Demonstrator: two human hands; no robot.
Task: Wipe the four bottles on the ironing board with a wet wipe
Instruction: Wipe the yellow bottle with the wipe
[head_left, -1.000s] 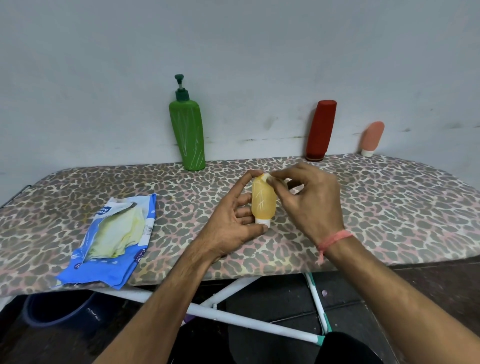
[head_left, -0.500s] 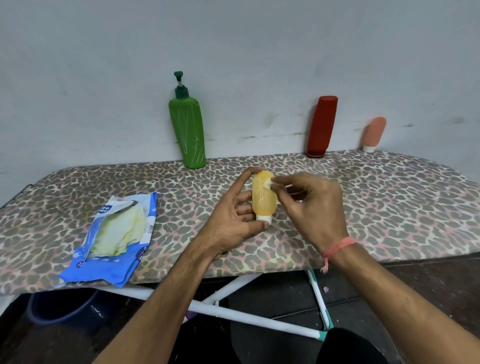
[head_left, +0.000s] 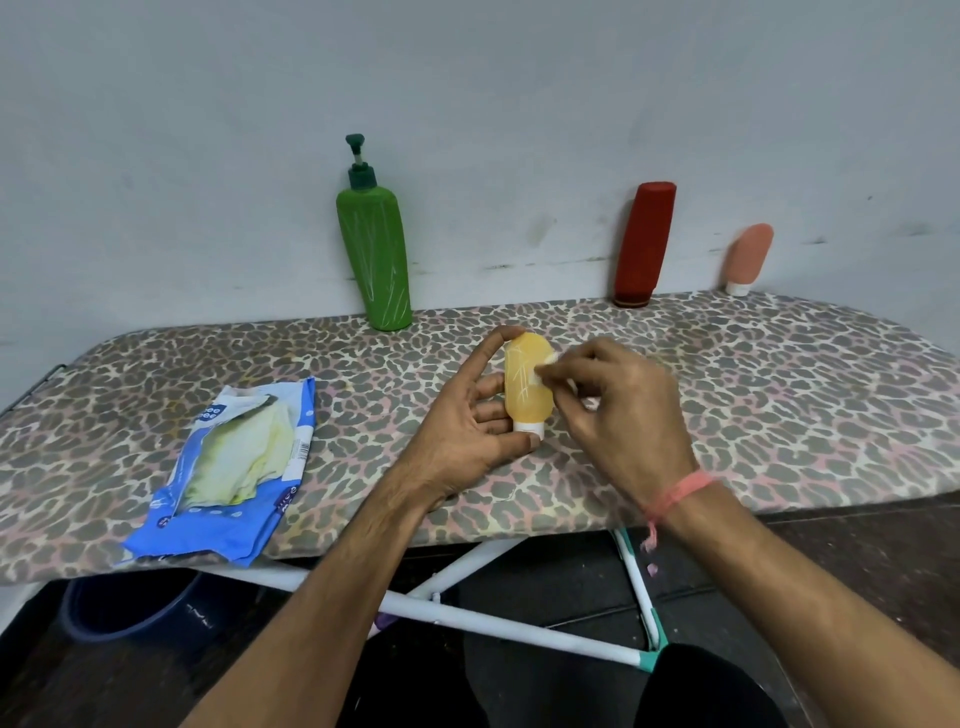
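Yellow bottle (head_left: 527, 384), small, light and probably slippery, stood cap-down near the middle of the ironing board (head_left: 779, 395), left hand (head_left: 467, 426) clamped top and cap, right hand (head_left: 618, 410) pinching a wet wipe (head_left: 546, 364) against it.

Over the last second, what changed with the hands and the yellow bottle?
The right hand slid its small wad of wet wipe from the top of the yellow bottle a little down its front. The left hand still holds that bottle upright. The green pump bottle, red bottle, pink bottle and wipes packet stayed put.
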